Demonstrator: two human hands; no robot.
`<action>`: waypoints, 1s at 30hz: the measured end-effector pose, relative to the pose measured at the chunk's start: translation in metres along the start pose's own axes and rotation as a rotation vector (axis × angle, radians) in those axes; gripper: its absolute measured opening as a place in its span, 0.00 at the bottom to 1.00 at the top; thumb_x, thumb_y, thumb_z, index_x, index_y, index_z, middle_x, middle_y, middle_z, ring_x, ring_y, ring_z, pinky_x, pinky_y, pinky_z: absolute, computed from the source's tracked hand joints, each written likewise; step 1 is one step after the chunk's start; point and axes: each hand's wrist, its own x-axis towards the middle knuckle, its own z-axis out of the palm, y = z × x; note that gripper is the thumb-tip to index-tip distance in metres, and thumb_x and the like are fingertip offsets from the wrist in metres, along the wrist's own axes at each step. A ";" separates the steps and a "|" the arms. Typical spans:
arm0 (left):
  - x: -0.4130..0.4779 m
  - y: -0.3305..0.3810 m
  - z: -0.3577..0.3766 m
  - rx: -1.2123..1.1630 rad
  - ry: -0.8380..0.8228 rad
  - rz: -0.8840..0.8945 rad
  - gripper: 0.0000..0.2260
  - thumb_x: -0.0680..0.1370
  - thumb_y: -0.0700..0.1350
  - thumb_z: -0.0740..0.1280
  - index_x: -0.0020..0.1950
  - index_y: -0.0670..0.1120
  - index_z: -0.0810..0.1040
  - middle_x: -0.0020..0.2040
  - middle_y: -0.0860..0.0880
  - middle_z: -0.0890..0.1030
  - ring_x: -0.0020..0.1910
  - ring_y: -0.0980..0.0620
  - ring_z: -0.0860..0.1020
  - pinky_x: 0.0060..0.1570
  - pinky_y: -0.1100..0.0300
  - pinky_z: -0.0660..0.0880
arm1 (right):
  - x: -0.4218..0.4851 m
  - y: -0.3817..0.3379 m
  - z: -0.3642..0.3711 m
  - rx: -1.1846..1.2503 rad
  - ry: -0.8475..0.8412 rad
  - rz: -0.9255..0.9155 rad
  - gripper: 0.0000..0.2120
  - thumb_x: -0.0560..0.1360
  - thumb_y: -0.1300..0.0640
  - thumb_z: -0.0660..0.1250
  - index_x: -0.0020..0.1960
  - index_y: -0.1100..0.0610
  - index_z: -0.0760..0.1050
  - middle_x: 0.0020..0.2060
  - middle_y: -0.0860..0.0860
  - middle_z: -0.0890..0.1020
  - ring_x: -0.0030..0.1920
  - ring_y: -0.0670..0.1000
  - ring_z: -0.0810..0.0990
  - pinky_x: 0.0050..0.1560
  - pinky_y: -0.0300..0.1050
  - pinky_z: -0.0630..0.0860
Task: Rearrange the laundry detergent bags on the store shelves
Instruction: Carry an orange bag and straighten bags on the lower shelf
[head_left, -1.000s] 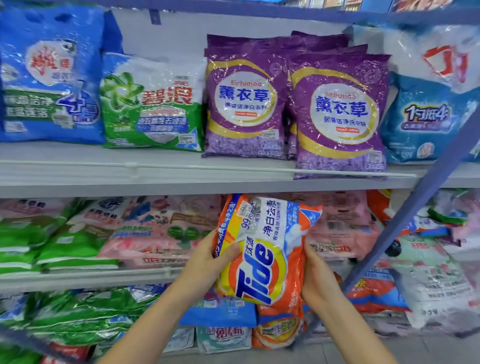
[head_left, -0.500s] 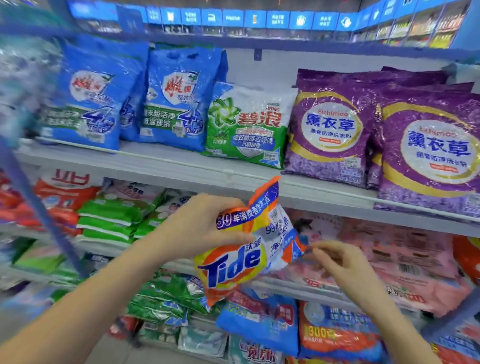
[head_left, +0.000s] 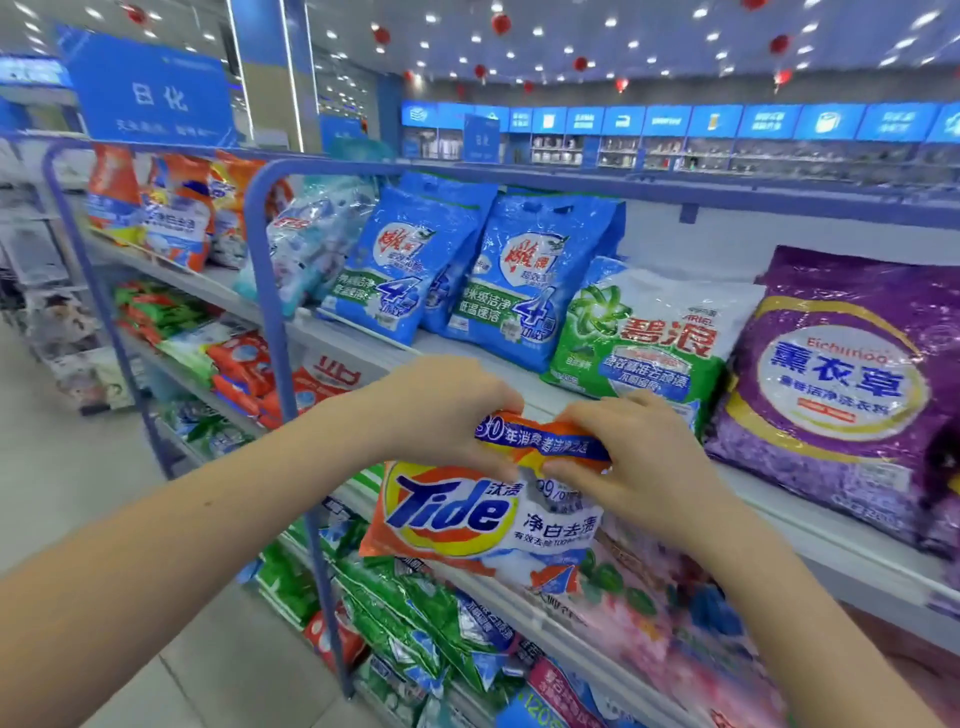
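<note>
Orange and yellow, the detergent bag (head_left: 467, 514) hangs in the air just in front of the upper shelf (head_left: 831, 551), below the green bag (head_left: 639, 338), held by its folded top seam. The left hand (head_left: 441, 410) pinches the seam's left end with its fingers curled over it, and the right hand (head_left: 639, 457) pinches the right end. Other orange bags (head_left: 176, 213) (likely its own kind) stand far left on that shelf, past the blue bags (head_left: 524, 291). To place it well, I would carry it upright with both hands. I would then set its base flat, label facing out.
</note>
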 end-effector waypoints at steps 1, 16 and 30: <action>-0.006 -0.006 0.001 0.024 0.002 -0.035 0.22 0.70 0.68 0.66 0.46 0.49 0.75 0.29 0.56 0.66 0.33 0.53 0.65 0.27 0.63 0.55 | 0.008 -0.005 0.005 0.029 -0.013 -0.043 0.17 0.71 0.40 0.63 0.50 0.52 0.76 0.40 0.47 0.81 0.43 0.52 0.78 0.46 0.46 0.66; -0.164 -0.139 -0.011 0.038 -0.023 -0.510 0.23 0.66 0.66 0.71 0.44 0.49 0.72 0.32 0.55 0.72 0.33 0.53 0.70 0.33 0.57 0.60 | 0.179 -0.145 0.084 0.467 0.035 -0.273 0.09 0.73 0.47 0.70 0.44 0.53 0.80 0.33 0.48 0.80 0.37 0.52 0.77 0.34 0.47 0.68; -0.326 -0.307 -0.003 -0.415 0.518 -0.686 0.10 0.74 0.42 0.72 0.34 0.55 0.81 0.28 0.61 0.78 0.32 0.65 0.77 0.32 0.72 0.68 | 0.329 -0.300 0.179 0.476 -0.073 -0.400 0.24 0.77 0.36 0.52 0.65 0.49 0.70 0.55 0.45 0.78 0.55 0.47 0.74 0.52 0.49 0.72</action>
